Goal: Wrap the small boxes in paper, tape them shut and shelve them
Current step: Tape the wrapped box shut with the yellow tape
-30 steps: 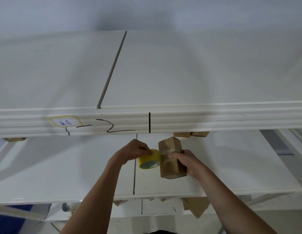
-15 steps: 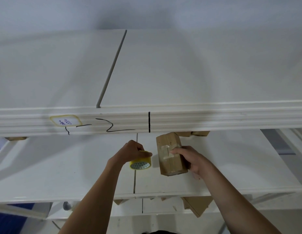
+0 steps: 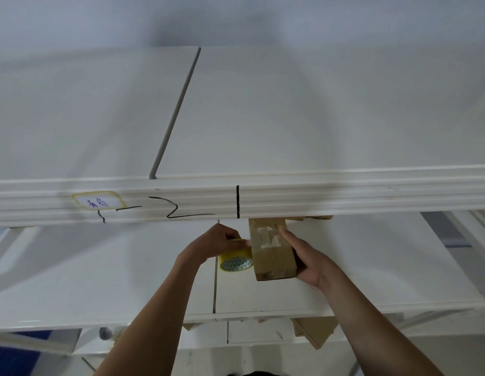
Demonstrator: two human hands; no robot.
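Observation:
A small box wrapped in brown paper (image 3: 274,256), with clear tape across its upper half, is held over the white middle shelf (image 3: 371,267). My right hand (image 3: 306,259) grips it from the right side, thumb lying over the taped part. My left hand (image 3: 214,245) grips a yellow tape roll (image 3: 236,260) pressed against the box's left face. The box's top end sits just under the front rail of the upper shelf (image 3: 344,194).
More brown wrapped boxes (image 3: 317,217) peek out behind the rail at the back of the middle shelf. Other brown boxes (image 3: 314,332) lie on the shelf below. The rail carries a label (image 3: 99,203) and black marker lines.
The box has been lifted and moved farther back, up to the rail. The tape roll, which had come apart from the box, is against its left side again.

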